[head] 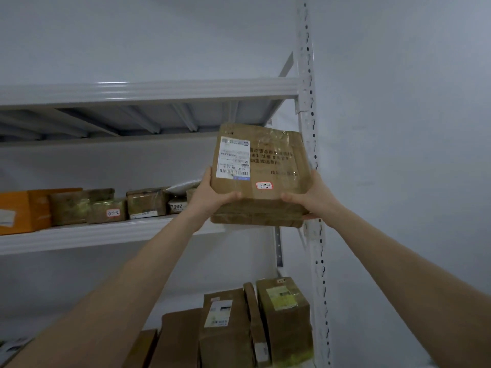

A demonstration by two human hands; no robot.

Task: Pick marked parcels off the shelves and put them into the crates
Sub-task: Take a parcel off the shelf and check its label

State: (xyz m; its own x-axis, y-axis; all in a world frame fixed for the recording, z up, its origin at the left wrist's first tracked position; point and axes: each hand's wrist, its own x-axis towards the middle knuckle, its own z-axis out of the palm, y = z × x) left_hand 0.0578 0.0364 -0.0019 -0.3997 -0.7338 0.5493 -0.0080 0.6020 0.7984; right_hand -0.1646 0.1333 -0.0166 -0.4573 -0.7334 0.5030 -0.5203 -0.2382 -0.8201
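Note:
A brown taped cardboard parcel (268, 166) with a white shipping label and a small red-edged handwritten tag is held up at the right end of the middle shelf (111, 236). My left hand (210, 196) grips its lower left corner. My right hand (314, 197) grips its lower right corner, fingers under the bottom edge. The parcel tilts back, its base level with the shelf front. No crate is in view.
Further parcels line the middle shelf: an orange box (24, 209) at far left, and a small brown one with a red-edged tag (106, 211). Upright brown boxes (239, 325) stand on the lower shelf. A white perforated upright (310, 128) runs just right of the held parcel.

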